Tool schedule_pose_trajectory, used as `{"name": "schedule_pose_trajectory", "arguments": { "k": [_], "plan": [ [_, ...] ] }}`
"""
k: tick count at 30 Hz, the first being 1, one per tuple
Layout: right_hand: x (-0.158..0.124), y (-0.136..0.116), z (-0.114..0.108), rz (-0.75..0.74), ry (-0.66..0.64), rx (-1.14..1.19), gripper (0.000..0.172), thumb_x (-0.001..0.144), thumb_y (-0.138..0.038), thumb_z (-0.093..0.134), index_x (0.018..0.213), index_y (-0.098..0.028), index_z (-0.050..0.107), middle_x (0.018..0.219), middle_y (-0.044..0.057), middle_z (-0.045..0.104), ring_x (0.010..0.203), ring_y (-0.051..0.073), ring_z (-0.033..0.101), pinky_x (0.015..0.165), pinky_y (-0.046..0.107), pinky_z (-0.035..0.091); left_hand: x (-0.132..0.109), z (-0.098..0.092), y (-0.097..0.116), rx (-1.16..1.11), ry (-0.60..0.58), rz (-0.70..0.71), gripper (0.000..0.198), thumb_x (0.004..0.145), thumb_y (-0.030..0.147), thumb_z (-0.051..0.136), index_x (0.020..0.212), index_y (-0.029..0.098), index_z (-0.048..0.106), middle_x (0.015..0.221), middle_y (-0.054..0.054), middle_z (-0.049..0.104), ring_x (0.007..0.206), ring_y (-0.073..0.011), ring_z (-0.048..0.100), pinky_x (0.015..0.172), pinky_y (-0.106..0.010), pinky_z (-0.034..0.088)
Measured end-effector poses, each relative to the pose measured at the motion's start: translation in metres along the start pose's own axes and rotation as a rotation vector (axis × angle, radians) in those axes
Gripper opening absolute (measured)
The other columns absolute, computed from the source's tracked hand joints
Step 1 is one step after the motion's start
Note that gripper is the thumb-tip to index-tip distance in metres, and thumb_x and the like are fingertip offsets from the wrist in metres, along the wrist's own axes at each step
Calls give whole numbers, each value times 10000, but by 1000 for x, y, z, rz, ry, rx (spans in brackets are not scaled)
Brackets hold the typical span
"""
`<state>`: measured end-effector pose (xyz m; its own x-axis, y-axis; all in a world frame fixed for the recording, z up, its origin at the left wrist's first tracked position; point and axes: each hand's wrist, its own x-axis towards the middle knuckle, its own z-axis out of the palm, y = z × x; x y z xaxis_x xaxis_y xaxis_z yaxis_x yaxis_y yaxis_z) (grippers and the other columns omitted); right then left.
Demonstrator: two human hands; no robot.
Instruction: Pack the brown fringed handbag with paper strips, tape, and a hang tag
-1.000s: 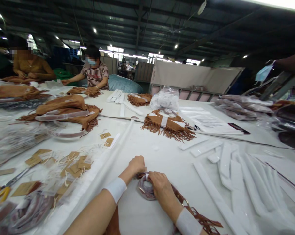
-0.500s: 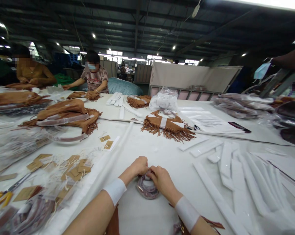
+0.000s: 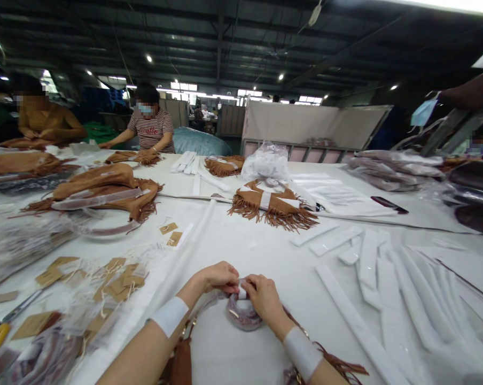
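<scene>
A bag strap (image 3: 245,320) in clear plastic film lies coiled on the white table in front of me, with a white band (image 3: 242,293) around its top. The fingers of my left hand (image 3: 222,278) are pinched at the coil's upper left edge. My right hand (image 3: 264,299) grips the coil from the right, thumb and fingers against the banded part. Wrapped lengths of strap run from the coil down both sides, partly behind my forearms. Below, a brown fringed bag (image 3: 180,359) shows only in part, with metal fittings; my arms and the frame edge hide the rest.
White foam strips (image 3: 369,267) lie to the right. At left are brown tags (image 3: 123,280) with strings, yellow-handled scissors (image 3: 1,331) and plastic-wrapped straps. Brown fringed bags (image 3: 277,202) lie farther back, near a clear plastic bag (image 3: 265,161). Two people work across the table.
My left hand has shifted slightly left and down, and the coil looks tighter with its white band in plain sight. Wrapped strap beside my left forearm now shows.
</scene>
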<state>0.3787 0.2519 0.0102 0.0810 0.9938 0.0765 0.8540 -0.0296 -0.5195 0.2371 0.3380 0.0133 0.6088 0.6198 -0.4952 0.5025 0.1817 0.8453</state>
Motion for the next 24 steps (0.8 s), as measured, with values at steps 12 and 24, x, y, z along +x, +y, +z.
{"name": "schedule_pose_trajectory", "arguments": {
  "k": [12,24],
  "plan": [
    [-16,-1,-5,-39,57,131,171,874,-186,477,962,-188,624,859,44,698,788,178,644,751,273,481,4,13,-5,44,252,28,116,612,92,638,542,131,555,393,67,445,408,-64,394,431,-184,283],
    [-17,7,13,-277,-55,-144,308,856,-95,558,1134,-214,618,1084,74,658,997,244,549,860,375,455,-2,-2,-7,-87,19,18,60,625,103,556,600,109,610,425,41,479,393,-53,387,405,-172,257]
  ]
}}
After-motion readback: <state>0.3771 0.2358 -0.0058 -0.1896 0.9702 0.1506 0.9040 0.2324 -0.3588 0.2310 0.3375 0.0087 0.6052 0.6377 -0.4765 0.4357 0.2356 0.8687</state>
